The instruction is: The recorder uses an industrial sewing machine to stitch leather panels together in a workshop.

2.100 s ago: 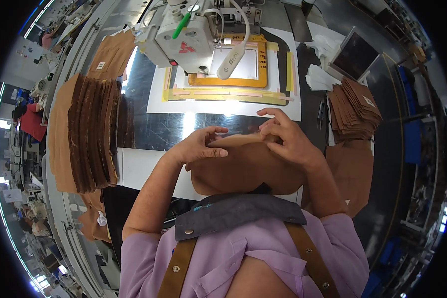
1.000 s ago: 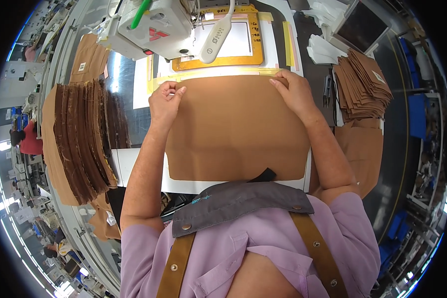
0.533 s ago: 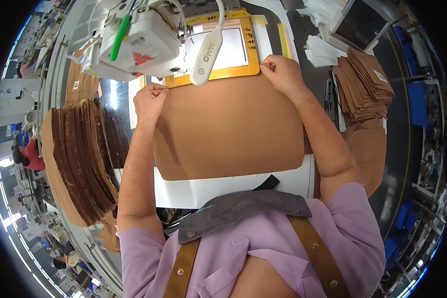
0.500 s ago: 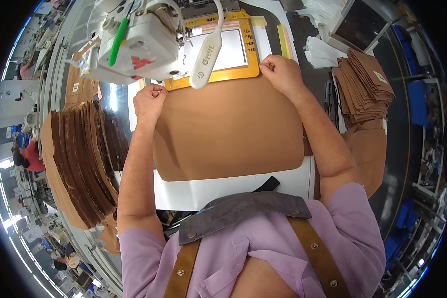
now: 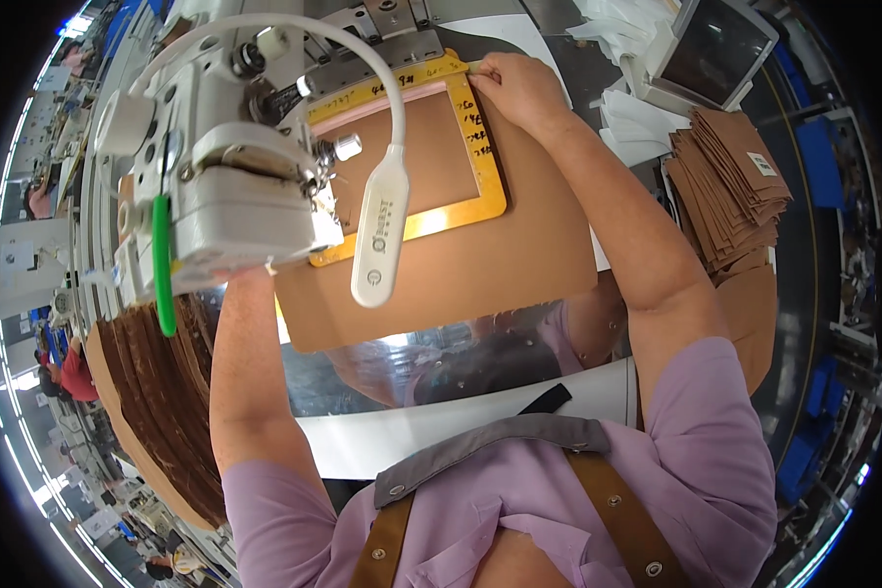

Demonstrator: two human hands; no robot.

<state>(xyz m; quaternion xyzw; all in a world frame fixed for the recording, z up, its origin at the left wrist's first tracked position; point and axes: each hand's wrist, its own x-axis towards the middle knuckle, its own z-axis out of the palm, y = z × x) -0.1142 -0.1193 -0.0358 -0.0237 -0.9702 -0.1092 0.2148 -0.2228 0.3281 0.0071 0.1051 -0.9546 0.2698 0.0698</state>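
A large brown panel point(image 5: 441, 279) lies flat under a yellow clamp frame point(image 5: 495, 186) with handwritten marks, and also shows through the frame's opening. My right hand point(image 5: 521, 90) is closed at the panel's far right edge, fingertips pinched beside the frame's upper right corner. A white sewing machine head point(image 5: 235, 216) covers my left hand; only the wrist and forearm point(image 5: 250, 338) show, at the panel's left side. In front of the frame hangs a white stick-shaped lamp point(image 5: 380, 230) on a bent neck. A green strip point(image 5: 163, 265) hangs on the machine head.
Dark-edged brown pieces point(image 5: 152, 392) are stacked at the left, and folded brown pieces point(image 5: 725, 186) at the right. A screen point(image 5: 715, 49) stands at the far right beside crumpled white sheets point(image 5: 617, 39). Shiny metal tabletop point(image 5: 392, 372) shows in front of the panel.
The panel has slid away from me, under the frame, uncovering metal tabletop. My right hand has moved to the far corner. My left hand has gone behind the machine head. The whole view has shifted.
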